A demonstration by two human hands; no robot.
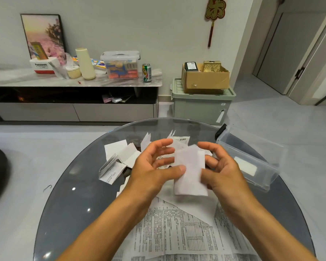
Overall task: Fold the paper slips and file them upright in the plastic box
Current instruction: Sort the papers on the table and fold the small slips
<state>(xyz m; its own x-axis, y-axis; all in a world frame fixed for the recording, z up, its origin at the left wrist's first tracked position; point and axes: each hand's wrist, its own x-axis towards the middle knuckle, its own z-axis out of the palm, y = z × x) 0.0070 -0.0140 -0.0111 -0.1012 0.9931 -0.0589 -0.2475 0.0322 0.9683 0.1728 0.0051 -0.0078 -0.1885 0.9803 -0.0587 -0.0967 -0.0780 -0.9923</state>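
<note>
Both hands pinch one paper slip (189, 172).
Left hand (154, 166) thumb presses its left edge; right hand (221, 168) grips the right edge, plastic box (252, 159) beyond.

Left hand (154, 166) thumb pinching, right hand (222, 170) grip curled

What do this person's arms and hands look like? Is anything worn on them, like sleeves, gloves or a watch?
Both forearms are bare right down to the bottom edge of the picture, so no sleeves show. The left hand and the right hand wear no gloves, and no rings, watch or bracelets are visible. The fingernails look short and unpainted. No markings show on the arms.
</note>
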